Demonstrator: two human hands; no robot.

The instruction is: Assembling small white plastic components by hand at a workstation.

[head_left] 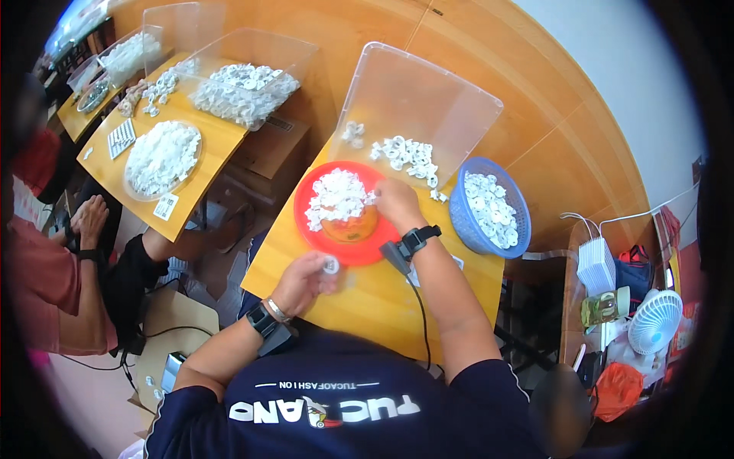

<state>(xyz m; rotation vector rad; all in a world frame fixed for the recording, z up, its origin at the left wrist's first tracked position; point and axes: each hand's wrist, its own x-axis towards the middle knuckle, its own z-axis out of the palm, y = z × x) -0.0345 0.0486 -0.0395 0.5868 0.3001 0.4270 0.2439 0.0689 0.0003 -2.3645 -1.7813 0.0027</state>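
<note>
Between the thumb and fingers of my left hand (300, 286) is a small round white plastic piece (330, 265), held just off the near left rim of a red plate (307, 241). My right hand (398, 203) reaches over the plate's right side, with its fingertips closed at the edge of a heap of small white plastic pieces (336, 195). What those fingertips hold, if anything, is too small to make out. The heap covers the plate's far part, and an orange-looking round area (350, 227) shows in front of it.
A blue basket (461, 216) of round white parts stands to the right. Behind the plate, loose white rings (409, 157) lie by a clear plastic bin (428, 92). Left, a co-worker (69, 287) sits by another yellow table (107, 172) with white parts. A fan (655, 321) stands far right.
</note>
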